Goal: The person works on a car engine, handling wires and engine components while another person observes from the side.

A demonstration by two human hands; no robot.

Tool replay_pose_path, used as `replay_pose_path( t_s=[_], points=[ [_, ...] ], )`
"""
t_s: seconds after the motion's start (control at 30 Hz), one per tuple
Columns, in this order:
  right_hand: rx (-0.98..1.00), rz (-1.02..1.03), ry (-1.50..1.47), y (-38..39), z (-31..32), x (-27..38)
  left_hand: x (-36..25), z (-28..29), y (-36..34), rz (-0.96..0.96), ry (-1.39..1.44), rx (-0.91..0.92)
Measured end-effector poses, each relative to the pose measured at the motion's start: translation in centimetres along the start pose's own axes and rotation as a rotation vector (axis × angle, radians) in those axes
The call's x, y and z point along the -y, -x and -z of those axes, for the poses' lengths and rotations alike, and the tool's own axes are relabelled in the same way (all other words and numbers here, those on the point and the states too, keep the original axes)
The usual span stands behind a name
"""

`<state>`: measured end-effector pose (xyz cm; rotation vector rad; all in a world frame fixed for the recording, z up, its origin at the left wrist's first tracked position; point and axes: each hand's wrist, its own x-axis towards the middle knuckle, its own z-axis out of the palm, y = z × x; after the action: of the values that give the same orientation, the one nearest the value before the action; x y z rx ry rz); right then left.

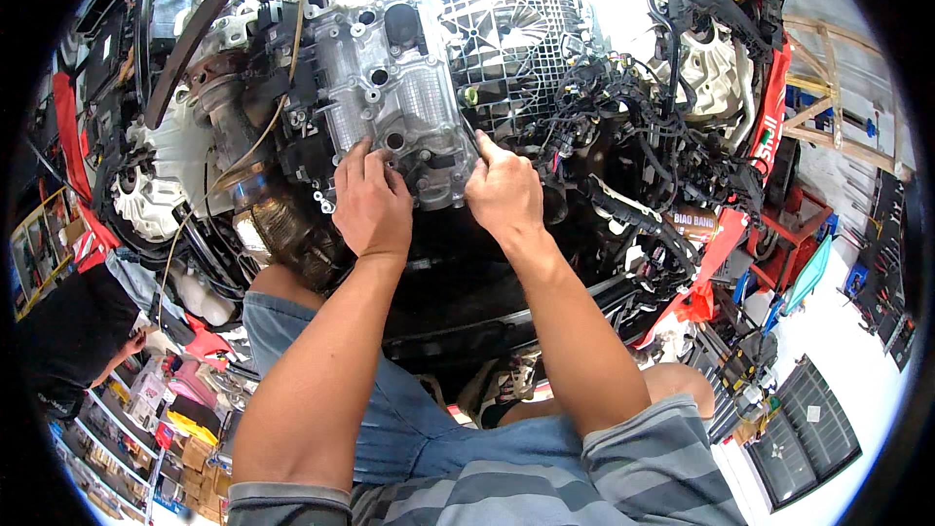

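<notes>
A cast silver engine cover [375, 97], with several round holes, lies on the engine in the upper middle. At its lower left corner, the bent fingers of my left hand [372, 203] grip the casting. My right hand [504, 193] has its fingers closed on the right edge near the bottom, index finger pointing up along the side. What lies under both sets of fingertips is hidden. Beside the casting are a plastic lattice-ribbed part [502, 24] and tangled black wiring [594, 97].
Exhaust parts [287, 234] sit left of the cover. Red fender covers [769, 107] drape the car's sides. Another person's dark-clothed arm [73, 331] is at far left, near cluttered shelving [170, 458]. A red metal stand [794, 234] and wooden frame [828, 88] stand at right.
</notes>
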<state>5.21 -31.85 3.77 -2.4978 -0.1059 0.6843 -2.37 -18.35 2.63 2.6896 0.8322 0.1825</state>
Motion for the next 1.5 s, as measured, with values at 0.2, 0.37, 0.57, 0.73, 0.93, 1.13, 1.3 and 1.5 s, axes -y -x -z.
replay_pose_path(
  t_s=[0.2, 0.37, 0.57, 0.73, 0.93, 1.13, 1.3, 1.5],
  points=[
    [0.117, -0.004, 0.023, -0.3, 2.4, -0.1, 0.2, 0.2, 0.1, 0.011, 0.01, 0.012],
    [0.279, -0.082, 0.012, -0.9, 3.7, -0.8, 0.1, -0.1, 0.1, -0.002, -0.019, -0.002],
    [0.245, 0.052, 0.065, -1.3, 3.7, -2.0, 0.2, -0.1, 0.1, -0.017, -0.027, -0.013],
    [0.196, 0.109, 0.138, -1.0, 3.1, -2.6, 0.1, -0.1, 0.1, 0.003, -0.032, 0.002],
    [0.174, 0.109, 0.089, 0.3, 3.1, -2.6, 0.1, -0.1, 0.1, -0.01, -0.041, -0.008],
    [0.252, 0.056, 0.175, 0.2, 4.9, -2.0, 0.2, -0.1, 0.1, 0.012, -0.007, 0.0],
    [0.041, 0.031, -0.082, -2.5, 3.7, -0.9, 0.4, 0.3, 0.2, 0.032, -0.008, 0.033],
    [-0.367, 0.176, -0.227, -9.9, -2.0, -0.6, -0.2, 0.1, 0.0, 0.027, 0.004, 0.023]
  ],
)
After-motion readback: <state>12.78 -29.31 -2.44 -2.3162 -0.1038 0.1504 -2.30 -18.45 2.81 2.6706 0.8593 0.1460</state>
